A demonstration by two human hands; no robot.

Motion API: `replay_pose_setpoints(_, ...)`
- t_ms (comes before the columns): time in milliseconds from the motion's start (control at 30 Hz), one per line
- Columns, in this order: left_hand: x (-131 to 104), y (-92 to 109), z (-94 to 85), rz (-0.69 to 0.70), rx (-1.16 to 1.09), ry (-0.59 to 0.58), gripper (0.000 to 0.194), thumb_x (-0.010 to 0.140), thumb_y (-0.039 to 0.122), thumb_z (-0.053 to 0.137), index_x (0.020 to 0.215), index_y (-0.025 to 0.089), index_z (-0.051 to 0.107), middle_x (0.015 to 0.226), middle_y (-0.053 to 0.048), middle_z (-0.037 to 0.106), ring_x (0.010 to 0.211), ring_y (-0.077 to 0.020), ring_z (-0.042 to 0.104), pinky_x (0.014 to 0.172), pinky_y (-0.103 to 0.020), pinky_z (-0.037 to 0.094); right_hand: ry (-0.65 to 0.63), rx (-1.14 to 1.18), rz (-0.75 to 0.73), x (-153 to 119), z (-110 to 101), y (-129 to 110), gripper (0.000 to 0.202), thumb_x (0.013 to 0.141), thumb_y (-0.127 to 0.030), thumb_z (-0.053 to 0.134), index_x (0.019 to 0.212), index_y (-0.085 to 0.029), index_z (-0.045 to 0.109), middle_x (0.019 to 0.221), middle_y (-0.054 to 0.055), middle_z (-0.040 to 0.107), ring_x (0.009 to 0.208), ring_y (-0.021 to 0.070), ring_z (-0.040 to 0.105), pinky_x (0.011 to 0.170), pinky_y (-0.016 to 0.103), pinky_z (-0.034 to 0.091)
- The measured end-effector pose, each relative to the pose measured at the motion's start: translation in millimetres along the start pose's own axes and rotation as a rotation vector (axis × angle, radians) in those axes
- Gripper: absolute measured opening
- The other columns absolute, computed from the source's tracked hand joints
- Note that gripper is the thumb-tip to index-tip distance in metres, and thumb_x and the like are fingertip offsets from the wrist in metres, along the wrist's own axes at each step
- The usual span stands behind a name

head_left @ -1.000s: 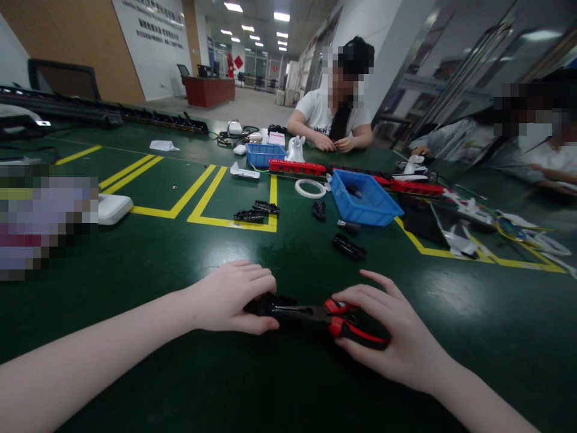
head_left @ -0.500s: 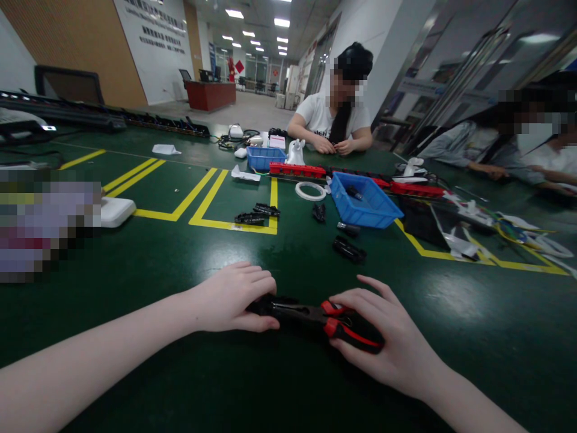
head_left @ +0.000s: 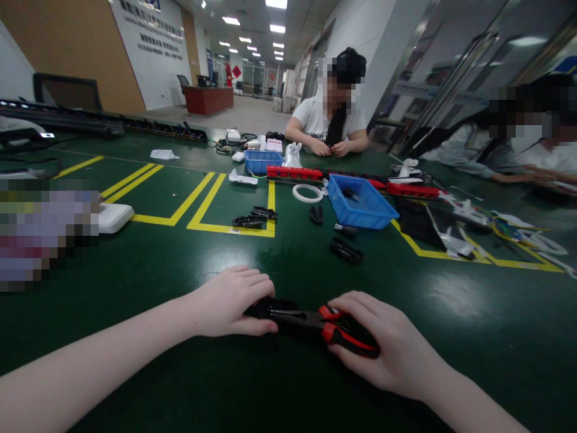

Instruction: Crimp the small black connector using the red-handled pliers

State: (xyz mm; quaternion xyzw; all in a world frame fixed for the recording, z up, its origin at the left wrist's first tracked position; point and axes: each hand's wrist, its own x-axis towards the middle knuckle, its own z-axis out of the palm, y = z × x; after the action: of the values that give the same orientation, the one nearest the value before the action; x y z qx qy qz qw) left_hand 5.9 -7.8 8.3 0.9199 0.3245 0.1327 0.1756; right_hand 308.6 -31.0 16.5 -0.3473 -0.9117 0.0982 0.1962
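Observation:
My left hand (head_left: 238, 300) is closed around a black part (head_left: 258, 308) near the table's front. Red-and-black pliers (head_left: 349, 340) are held by their handles in my right hand (head_left: 383, 343), with the fingers wrapped round them. The long jaws point left and touch the black part close to my left thumb. What exactly lies between the jaws is too dark to tell. Beyond my hands, a black piece (head_left: 346, 250) and a smaller dark piece (head_left: 345, 230) lie on the green table (head_left: 180, 258).
A blue bin (head_left: 360, 207) holds a dark piece. Several black parts (head_left: 247, 221) lie by yellow tape. Farther back are a white ring (head_left: 308, 193), a red strip (head_left: 295, 172) and a small blue bin (head_left: 262, 162). A person (head_left: 338, 114) sits opposite; others sit right.
The index finger of my right hand, raised before, has come down beside the others. Both hands still hold the same things, and the view has shifted slightly.

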Motion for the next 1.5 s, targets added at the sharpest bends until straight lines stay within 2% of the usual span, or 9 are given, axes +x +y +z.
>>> replay_pose_setpoints(300, 0.0, 0.5, -1.1, 0.000, -0.004, 0.010, 0.031, 0.094, 0.050, 0.057, 0.095, 0.019, 0.058, 0.087, -0.001, 0.062, 0.077, -0.0186, 0.059, 0.071, -0.031, 0.040, 0.067, -0.083, -0.040, -2.9, -0.7, 3.0, 0.040, 0.084, -0.031, 0.063, 0.123, -0.022, 0.058, 0.122, 0.013, 0.063, 0.097, 0.0226, 0.069, 0.077, 0.034, 0.060)
replay_pose_setpoints(600, -0.1, 1.2, -1.6, -0.002, -0.024, 0.007, 0.029, 0.094, 0.047, 0.058, 0.096, 0.018, 0.058, 0.087, -0.001, 0.062, 0.077, -0.0188, 0.059, 0.072, -0.031, 0.040, 0.077, -0.123, -0.071, -4.4, -2.1, 4.6, 0.045, 0.083, -0.032, 0.065, 0.125, -0.020, 0.057, 0.120, 0.013, 0.063, 0.098, 0.0230, 0.069, 0.078, 0.034, 0.061)
replay_pose_setpoints(900, 0.2, 1.0, -1.6, 0.001, -0.024, 0.015, 0.030, 0.095, 0.048, 0.055, 0.094, 0.018, 0.058, 0.086, -0.002, 0.063, 0.077, -0.0194, 0.059, 0.071, -0.032, 0.041, 0.105, -0.143, -0.099, -3.5, -0.4, 4.0, 0.048, 0.084, -0.031, 0.064, 0.131, -0.023, 0.056, 0.123, 0.012, 0.065, 0.102, 0.0240, 0.069, 0.081, 0.036, 0.061)
replay_pose_setpoints(1500, 1.4, 2.9, -3.1, -0.044, -0.062, -0.013, 0.027, 0.088, 0.042, 0.067, 0.097, 0.019, 0.058, 0.089, -0.001, 0.063, 0.079, -0.0191, 0.059, 0.072, -0.032, 0.041, 0.092, -0.154, -0.111, -5.0, 3.1, 4.4, 0.043, 0.087, -0.033, 0.062, 0.128, -0.022, 0.056, 0.126, 0.013, 0.064, 0.106, 0.0248, 0.068, 0.086, 0.039, 0.060)
